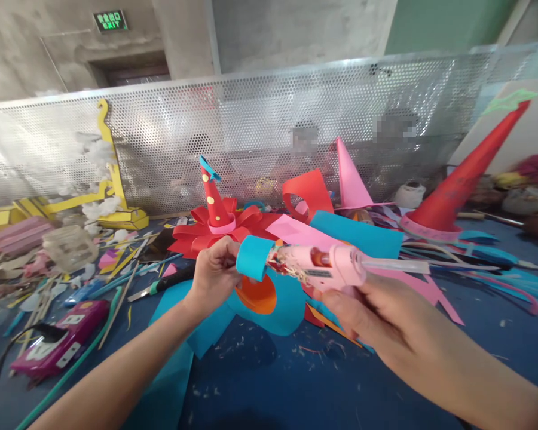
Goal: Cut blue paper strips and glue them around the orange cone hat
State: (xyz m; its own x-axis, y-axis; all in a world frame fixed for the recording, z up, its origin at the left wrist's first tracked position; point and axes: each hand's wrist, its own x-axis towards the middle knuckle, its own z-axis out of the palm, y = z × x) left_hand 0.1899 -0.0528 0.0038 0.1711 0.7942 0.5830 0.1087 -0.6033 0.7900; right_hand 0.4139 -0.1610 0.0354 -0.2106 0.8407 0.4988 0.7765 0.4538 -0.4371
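Note:
My right hand point(376, 313) is closed round a pink glue gun point(329, 269), whose nozzle points left at a curled blue paper strip point(253, 257). My left hand point(215, 275) pinches that strip, which joins a larger blue and orange paper piece point(269, 298) held just above the blue table point(341, 382). A clear glue stick point(394, 266) juts from the back of the gun.
Behind the hands stand a red dotted cone on a red paper flower point(213, 221), a pink cone point(349, 179) and a tall red cone point(457, 185). A box cutter point(161, 286) and a magenta device point(58, 343) lie left. A perforated metal screen point(269, 125) closes the back.

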